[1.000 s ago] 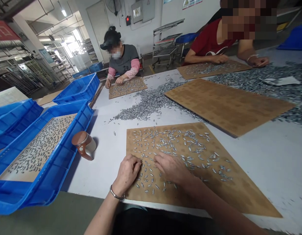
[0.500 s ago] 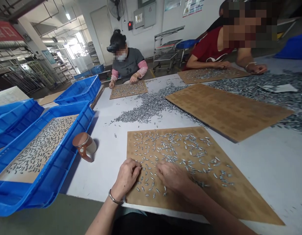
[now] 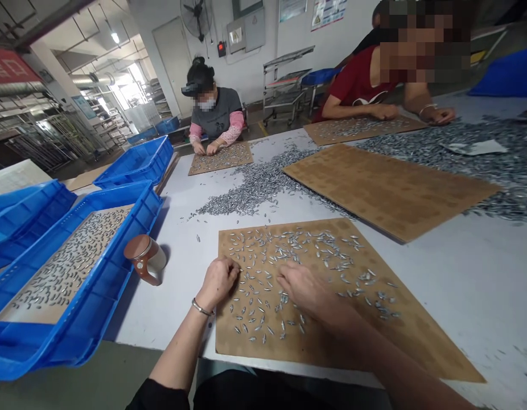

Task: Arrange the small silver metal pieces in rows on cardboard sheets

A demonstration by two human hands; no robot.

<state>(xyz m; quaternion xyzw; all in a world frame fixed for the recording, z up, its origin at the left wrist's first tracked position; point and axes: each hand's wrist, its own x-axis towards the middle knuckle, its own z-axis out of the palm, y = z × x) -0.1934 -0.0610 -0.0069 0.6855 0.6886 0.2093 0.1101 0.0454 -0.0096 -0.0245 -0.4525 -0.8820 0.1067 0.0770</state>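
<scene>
A brown board (image 3: 315, 347) lies before me, scattered with small silvery spindle-shaped metal pieces (image 3: 289, 247). At the board's left edge, my left hand (image 3: 219, 280) is closed, with thumb and fingers bent together near the outermost pieces. Over the middle of the board is my right hand (image 3: 304, 289), its fingers curled down and pinched among the pieces. Whatever either hand holds is too small or too hidden to make out. Pieces on the left side lie spaced apart; those toward the middle and right are in looser clumps.
A brown lidded mug (image 3: 146, 257) stands left of the board, beside a blue crate (image 3: 118, 285) holding a board of pieces. A heap of metal pieces (image 3: 255, 185) spreads behind, partly under a bare board (image 3: 387, 188). Two co-workers (image 3: 216, 114) (image 3: 374, 85) handle pieces across the table.
Both my hands have shifted slightly farther up the board, the right one also a little rightward. The opposite co-worker's hands have come closer together. The view has tilted slightly.
</scene>
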